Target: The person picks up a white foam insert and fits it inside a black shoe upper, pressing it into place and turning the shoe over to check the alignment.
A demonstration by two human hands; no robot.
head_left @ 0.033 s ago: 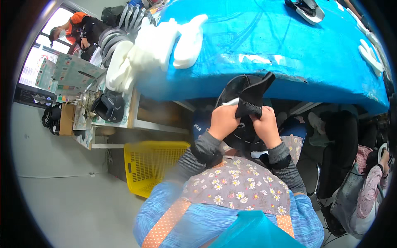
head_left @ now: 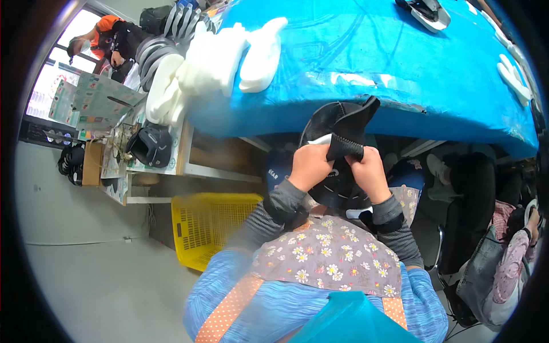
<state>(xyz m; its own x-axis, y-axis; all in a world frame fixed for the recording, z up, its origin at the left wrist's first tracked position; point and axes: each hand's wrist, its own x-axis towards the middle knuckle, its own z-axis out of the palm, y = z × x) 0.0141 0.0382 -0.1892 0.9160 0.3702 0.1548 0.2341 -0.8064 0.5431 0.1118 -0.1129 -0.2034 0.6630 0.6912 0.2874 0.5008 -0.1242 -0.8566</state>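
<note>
My left hand (head_left: 310,167) and my right hand (head_left: 368,174) grip a black shoe upper (head_left: 337,117) in front of my apron, by the near edge of the blue-covered table (head_left: 343,108). Between my hands a stitched black flap is bent over, its seam facing me. A white piece (head_left: 320,139) shows beside my left fingers, partly covered by the upper. The lower part of the shoe lies in shadow near my lap, with a white edge (head_left: 359,214) by my right wrist.
White foam soles (head_left: 263,57) and grey soles (head_left: 154,63) stand stacked at the left. Below them are a black shoe (head_left: 150,147) and a yellow basket (head_left: 189,231). A black and white shoe (head_left: 426,14) lies farther back. A co-worker (head_left: 111,40) is at far left, another person (head_left: 503,274) at right.
</note>
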